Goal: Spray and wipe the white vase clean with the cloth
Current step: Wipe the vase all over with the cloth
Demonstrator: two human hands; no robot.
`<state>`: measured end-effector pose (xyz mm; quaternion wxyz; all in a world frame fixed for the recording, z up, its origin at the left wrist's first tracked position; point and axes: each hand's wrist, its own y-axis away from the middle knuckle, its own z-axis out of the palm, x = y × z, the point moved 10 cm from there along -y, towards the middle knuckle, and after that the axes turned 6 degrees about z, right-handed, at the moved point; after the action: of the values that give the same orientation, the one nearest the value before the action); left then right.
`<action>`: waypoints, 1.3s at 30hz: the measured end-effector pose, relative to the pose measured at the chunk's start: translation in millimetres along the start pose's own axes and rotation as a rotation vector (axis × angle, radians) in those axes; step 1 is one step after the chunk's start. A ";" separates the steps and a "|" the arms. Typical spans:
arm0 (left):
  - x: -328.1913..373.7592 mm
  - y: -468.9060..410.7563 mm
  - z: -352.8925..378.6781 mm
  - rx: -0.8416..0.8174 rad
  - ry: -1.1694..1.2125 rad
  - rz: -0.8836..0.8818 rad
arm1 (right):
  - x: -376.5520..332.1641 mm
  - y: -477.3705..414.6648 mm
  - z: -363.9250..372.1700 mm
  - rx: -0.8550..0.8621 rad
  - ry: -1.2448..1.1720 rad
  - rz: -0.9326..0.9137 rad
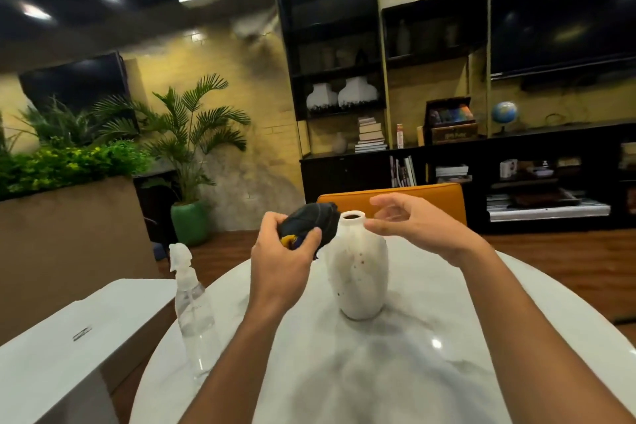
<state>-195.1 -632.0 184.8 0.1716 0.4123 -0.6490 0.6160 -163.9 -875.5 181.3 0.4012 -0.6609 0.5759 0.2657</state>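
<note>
The white vase stands upright on the round white marble table, with dark smudges and specks down its side. My left hand grips a bunched dark blue cloth with a yellow patch, held up against the left of the vase's neck. My right hand hovers just right of the vase's mouth, fingers loosely spread and holding nothing. A clear spray bottle with a white trigger head stands at the table's left edge.
An orange chair back rises behind the table. A white box sits to the left, below a brown planter wall with green plants. Dark shelving with books and vases lines the far wall.
</note>
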 end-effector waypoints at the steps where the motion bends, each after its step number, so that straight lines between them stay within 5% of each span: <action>1: 2.7 -9.3 3.7 0.005 -0.024 0.018 | 8.6 -6.2 2.6 -0.012 0.023 0.039; 6: 14.7 -54.9 35.7 -0.049 -0.186 0.181 | 44.7 -32.8 30.6 -0.074 0.096 0.138; 11: -7.0 -79.2 88.9 -0.328 -0.429 0.211 | 51.5 -43.7 59.3 -0.195 -0.015 0.072; 17: -16.9 -70.2 123.7 -0.593 -0.355 0.167 | 65.3 -51.6 64.9 -0.174 -0.130 0.012; 25: -6.8 -43.6 111.9 -0.525 -0.310 0.376 | 70.9 -56.2 63.6 -0.146 -0.156 -0.014; 30: -27.5 -50.5 79.7 -0.314 -0.251 0.272 | 70.1 -57.5 64.6 -0.144 -0.128 -0.008; 34: -45.2 -67.6 84.7 -0.298 -0.183 0.108 | 69.2 -58.2 65.2 -0.148 -0.115 -0.009; 39: -28.5 -53.9 100.3 -0.266 -0.229 0.199 | 67.3 -58.5 66.3 -0.166 -0.143 -0.033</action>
<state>-109.2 -711.7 181.1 0.0877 0.3871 -0.7775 0.4878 -86.4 -856.1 104.0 0.3897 -0.6806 0.5107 0.3523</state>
